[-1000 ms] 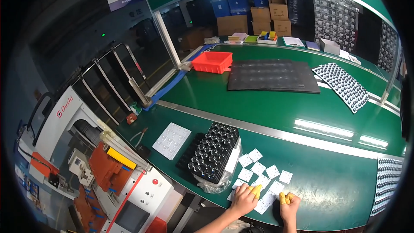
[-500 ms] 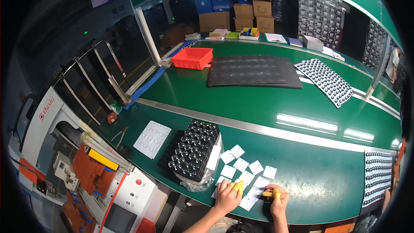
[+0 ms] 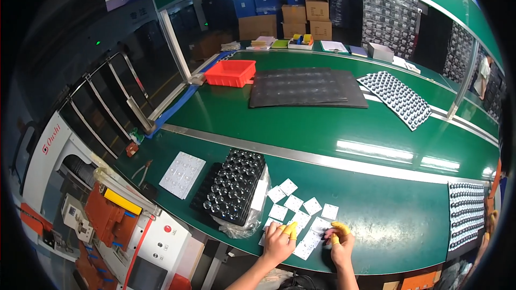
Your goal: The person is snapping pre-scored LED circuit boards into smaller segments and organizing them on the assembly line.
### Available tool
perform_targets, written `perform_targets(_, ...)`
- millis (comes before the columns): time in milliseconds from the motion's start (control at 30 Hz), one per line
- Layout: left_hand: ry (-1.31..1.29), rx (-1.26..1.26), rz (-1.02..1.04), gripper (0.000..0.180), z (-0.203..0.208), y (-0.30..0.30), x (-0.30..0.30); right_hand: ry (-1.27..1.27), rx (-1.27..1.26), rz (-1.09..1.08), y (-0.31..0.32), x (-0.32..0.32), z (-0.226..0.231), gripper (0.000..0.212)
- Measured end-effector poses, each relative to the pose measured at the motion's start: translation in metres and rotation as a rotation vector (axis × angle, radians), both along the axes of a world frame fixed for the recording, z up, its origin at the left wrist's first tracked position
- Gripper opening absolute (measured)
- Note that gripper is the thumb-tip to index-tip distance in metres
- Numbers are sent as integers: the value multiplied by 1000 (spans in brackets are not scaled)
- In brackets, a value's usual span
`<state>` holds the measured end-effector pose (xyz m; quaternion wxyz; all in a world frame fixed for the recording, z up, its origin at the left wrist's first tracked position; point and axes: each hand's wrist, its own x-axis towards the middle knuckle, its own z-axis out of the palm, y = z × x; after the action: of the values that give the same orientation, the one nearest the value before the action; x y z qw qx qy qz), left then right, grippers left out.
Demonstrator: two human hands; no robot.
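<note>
My left hand (image 3: 279, 243), with yellow finger cots, is bent down over the left edge of a group of white square boards. Its fingers are closed, and their tips hide whatever lies between them. My right hand (image 3: 342, 244) is at the right side of the group, its cotted fingers curled toward the thumb; what they hold, if anything, is too small to make out. Several loose boards, such as this white square board (image 3: 312, 206), lie ahead of my hands. Between my hands are more, including a white board (image 3: 306, 244) near the table edge.
A black tray of clear lenses (image 3: 234, 185) stands left of the boards on plastic wrap, beside a white panel (image 3: 183, 174). Farther off are a red bin (image 3: 230, 73), dark sheets (image 3: 295, 88) and a dotted panel (image 3: 396, 99). A machine (image 3: 129, 236) stands at left, and lens strips (image 3: 466, 215) at right.
The whole view has shifted slightly, so things sit farther left. My right hand's fingers have changed their bend beside the boards. My left hand stays over the boards' left edge.
</note>
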<state>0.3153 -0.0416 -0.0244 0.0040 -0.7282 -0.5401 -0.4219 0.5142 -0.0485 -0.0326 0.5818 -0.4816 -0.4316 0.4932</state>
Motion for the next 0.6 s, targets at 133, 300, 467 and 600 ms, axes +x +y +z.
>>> perform_targets(133,-21,34,-4,21,0,0,0,82,20,-84,1,0,-13,36)
perform_targets(300,-48,26,-8,19,2,0,-1,-4,54,-10,1,6,-17,39)
perform_targets(467,-60,21,-11,20,2,1,0,-9,120,-19,-3,13,-22,20)
perform_targets(600,-58,8,-11,20,2,0,-1,-73,75,-38,-3,11,-15,18)
